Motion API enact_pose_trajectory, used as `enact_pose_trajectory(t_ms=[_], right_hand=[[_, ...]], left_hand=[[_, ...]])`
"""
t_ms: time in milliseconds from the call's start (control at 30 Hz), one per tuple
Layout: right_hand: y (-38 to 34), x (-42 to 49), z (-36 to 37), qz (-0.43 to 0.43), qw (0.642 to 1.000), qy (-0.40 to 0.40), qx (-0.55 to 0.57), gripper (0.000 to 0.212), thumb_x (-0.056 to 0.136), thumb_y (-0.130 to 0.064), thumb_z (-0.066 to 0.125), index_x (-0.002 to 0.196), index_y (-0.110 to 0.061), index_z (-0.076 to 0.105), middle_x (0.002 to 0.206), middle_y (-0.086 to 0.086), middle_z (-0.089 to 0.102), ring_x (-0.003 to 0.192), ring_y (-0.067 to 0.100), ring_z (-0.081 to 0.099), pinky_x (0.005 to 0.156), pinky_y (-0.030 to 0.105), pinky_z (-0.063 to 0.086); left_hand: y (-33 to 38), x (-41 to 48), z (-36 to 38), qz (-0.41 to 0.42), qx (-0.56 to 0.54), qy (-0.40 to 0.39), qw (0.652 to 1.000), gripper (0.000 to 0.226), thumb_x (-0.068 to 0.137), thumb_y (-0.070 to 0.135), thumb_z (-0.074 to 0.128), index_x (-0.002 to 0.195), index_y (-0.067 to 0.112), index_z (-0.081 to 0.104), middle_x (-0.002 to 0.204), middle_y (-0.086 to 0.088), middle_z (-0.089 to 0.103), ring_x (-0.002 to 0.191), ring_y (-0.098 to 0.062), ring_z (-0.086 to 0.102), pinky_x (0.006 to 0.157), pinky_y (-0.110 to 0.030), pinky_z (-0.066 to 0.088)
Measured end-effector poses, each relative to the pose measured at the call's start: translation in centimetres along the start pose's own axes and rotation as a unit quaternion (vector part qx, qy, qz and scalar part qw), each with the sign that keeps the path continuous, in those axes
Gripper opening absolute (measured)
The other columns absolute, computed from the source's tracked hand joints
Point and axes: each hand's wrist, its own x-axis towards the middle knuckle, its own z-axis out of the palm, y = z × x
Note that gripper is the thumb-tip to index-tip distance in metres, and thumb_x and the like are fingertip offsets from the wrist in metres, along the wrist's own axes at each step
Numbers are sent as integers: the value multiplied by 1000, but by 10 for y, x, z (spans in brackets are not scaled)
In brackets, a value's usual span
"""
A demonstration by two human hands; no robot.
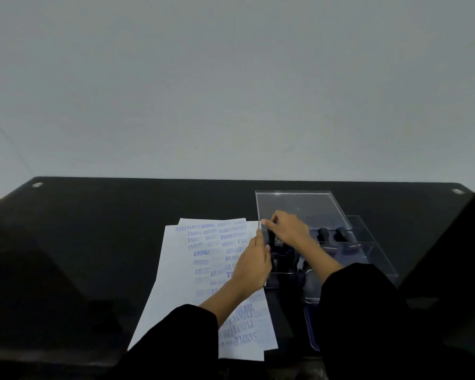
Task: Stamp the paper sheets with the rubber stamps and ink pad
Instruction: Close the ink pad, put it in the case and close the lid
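Observation:
White paper sheets (176, 272), covered in blue stamp prints, lie overlapped at the table's middle. To their right stands a clear plastic box (379, 259) with its lid (299, 207) raised; several black-handled rubber stamps (323, 233) stand inside. My right hand (288, 229) reaches into the box's left end, fingers curled round the top of a black stamp (271, 239). With fingers straight, my left hand (254, 263) rests on the paper's right edge against the box's left wall. The ink pad (311, 292) lies in front of the box, mostly hidden by my right sleeve.
The black table (93, 229) runs to a pale wall at the back, with round fittings in both far corners. Dark shapes sit at the frame's left and right edges. My dark sleeves cover the near part of the paper and the ink pad.

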Motion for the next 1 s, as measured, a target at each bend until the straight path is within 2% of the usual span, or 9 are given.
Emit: enact_pose_trajectory(t_ms=[167, 333, 467, 633, 700, 800, 900, 1000], right_hand=[[2, 2, 7, -13, 999, -8, -33, 33, 95, -40, 46, 109, -16, 63, 115, 8, 64, 106, 26, 59, 82, 33, 45], [6, -4, 12, -12, 1000, 19, -2, 27, 95, -31, 48, 117, -16, 55, 118, 8, 63, 108, 27, 57, 83, 33, 44], [8, -9, 4, -42, 999, 11, 18, 24, 96, -30, 46, 115, -19, 54, 108, 8, 66, 99, 25, 60, 79, 33, 46], [16, -15, -30, -56, 997, 31, 50, 22, 97, -28, 44, 109, -19, 60, 112, 3, 67, 101, 23, 61, 81, 33, 46], [23, -21, -44, -56, 996, 36, 60, 22, 97, -27, 45, 107, -19, 63, 107, 3, 69, 98, 22, 62, 78, 31, 46], [36, -33, -62, -48, 997, 20, 59, 21, 95, -25, 48, 104, -17, 65, 103, 5, 70, 98, 23, 63, 83, 32, 48], [53, -53, -73, -35, 998, 14, 53, 19, 94, -24, 50, 99, -16, 67, 99, 6, 70, 97, 23, 64, 83, 31, 47], [71, -81, -79, -23, 998, 30, 55, 22, 94, -24, 51, 102, -13, 68, 105, 7, 69, 98, 24, 62, 83, 30, 45]], left_hand=[[-2, 1, 2, 3, 2, 7, 1000, 51, 102, 22, 22, 150, 11, 6, 136, -13, 43, 112, -22, 52, 93, -29, 42], [1, 0, 1, 7, -3, 11, 1000, 49, 102, 21, 22, 148, 10, 8, 133, -14, 44, 108, -21, 51, 81, -21, 37], [-2, 1, 2, 4, 8, 5, 1000, 52, 102, 23, 22, 149, 8, 5, 137, -14, 42, 114, -23, 51, 90, -27, 40], [-6, 3, -2, 15, 33, -10, 999, 53, 102, 26, 25, 148, 5, 9, 139, -16, 40, 121, -25, 45, 99, -31, 37], [-5, 2, -4, 24, 37, -1, 999, 51, 101, 28, 28, 147, 7, 16, 143, -12, 37, 127, -23, 41, 103, -31, 36], [3, -3, -5, 44, 50, 25, 997, 46, 100, 27, 33, 144, 13, 29, 145, -6, 35, 129, -20, 39, 104, -30, 37], [16, -9, -5, 70, 79, 64, 992, 40, 100, 23, 35, 138, 12, 41, 146, -5, 35, 133, -20, 35, 109, -29, 31], [34, -19, -2, 110, 67, 58, 990, 38, 99, 20, 37, 134, 10, 48, 144, -6, 38, 132, -19, 36, 109, -25, 27]])
